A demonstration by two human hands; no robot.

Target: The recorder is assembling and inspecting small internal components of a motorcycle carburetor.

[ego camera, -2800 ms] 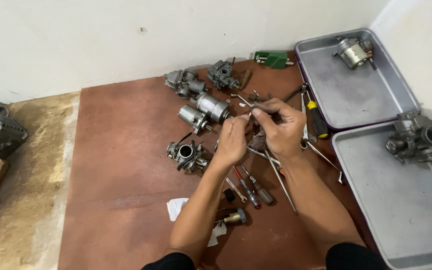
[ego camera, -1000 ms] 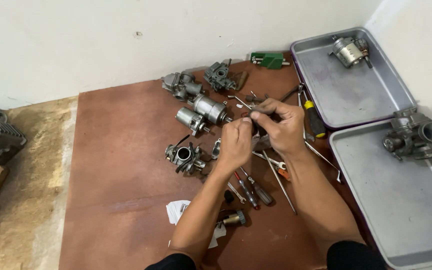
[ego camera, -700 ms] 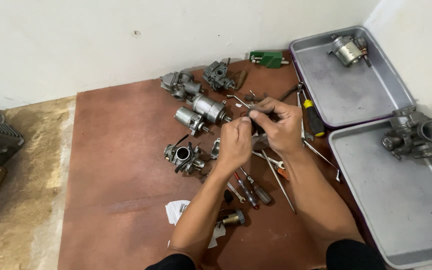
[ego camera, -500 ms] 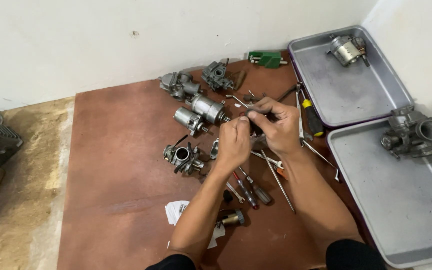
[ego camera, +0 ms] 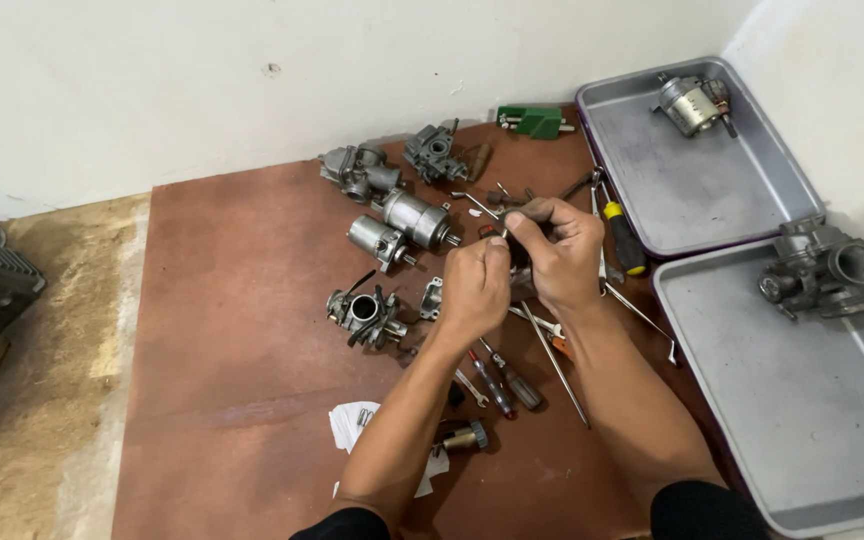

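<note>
both hands (ego camera: 527, 265) pinched together on a small dark metal part (ego camera: 518, 248) mid-frame, above the brown board (ego camera: 232, 330); looks tiny, stiff, probably oily and slippery, so fingertips on its edges seems right

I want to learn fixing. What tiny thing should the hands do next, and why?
Probably keep both hands pinched together and steady. The left hand and right hand meet on a small dark part, too hidden to tell exactly, above scattered screwdrivers.
</note>
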